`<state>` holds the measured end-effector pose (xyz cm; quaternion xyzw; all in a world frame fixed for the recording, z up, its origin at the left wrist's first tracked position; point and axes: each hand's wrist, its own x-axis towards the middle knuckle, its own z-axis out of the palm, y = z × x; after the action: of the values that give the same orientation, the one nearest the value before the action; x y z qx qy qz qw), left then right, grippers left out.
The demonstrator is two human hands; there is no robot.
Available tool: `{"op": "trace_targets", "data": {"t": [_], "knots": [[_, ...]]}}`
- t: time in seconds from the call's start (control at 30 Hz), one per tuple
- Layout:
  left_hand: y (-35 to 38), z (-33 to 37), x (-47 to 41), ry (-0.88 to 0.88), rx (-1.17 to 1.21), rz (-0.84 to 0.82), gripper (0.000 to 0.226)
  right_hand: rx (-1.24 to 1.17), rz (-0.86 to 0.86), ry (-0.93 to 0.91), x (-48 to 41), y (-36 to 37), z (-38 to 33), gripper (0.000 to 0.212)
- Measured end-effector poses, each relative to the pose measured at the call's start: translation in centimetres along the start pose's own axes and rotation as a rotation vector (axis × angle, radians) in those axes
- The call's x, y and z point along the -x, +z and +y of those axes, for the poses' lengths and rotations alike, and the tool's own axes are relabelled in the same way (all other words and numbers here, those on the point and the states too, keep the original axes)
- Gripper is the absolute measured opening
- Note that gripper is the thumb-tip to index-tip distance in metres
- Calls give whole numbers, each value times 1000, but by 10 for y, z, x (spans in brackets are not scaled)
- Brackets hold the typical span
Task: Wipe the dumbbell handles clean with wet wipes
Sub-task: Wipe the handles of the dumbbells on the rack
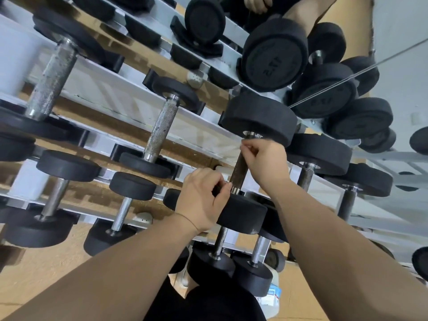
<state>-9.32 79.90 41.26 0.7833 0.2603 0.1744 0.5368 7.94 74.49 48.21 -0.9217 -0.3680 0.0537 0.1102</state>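
The dumbbell (243,212) under my hands lies on the middle shelf of the rack, with black round heads and a dark knurled handle (239,172). My left hand (201,202) pinches at the lower end of that handle, just above the near head. My right hand (264,158) pinches at the handle's upper end, below the far head (259,117). This handle looks darker than the silvery handles beside it. I cannot tell whether a wipe is wrapped on it. A white and blue pack (273,295) lies on the floor below.
Several more dumbbells fill the grey metal rack (129,89) on three shelves, with silver handles (159,130) to the left. Large black dumbbells (275,56) sit on the top shelf. A mirror behind reflects a person. Brown floor lies beneath.
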Motion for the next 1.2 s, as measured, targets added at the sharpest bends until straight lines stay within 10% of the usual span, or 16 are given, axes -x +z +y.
{"op": "trace_targets", "data": {"t": [0.2,0.3,0.43,0.67,0.93,1.2], "knots": [[-1,1,-1,-17,10,-14,33,-87,-464,-172,29,-15,5,12],[-3,2,0,-10,17,-21,34,34,-358,-299,16,-8,6,8],[-8,5,-1,-29,-4,-91,35,25,-62,-36,-4,-3,3,15],[-11,7,-1,36,-15,-87,32,-195,-309,-122,39,-8,17,11],[-12,11,-4,-5,-67,-129,30,-401,4,129,14,10,21,9],[2,68,-3,-140,-123,-52,9,-728,-384,197,54,3,47,11]]}}
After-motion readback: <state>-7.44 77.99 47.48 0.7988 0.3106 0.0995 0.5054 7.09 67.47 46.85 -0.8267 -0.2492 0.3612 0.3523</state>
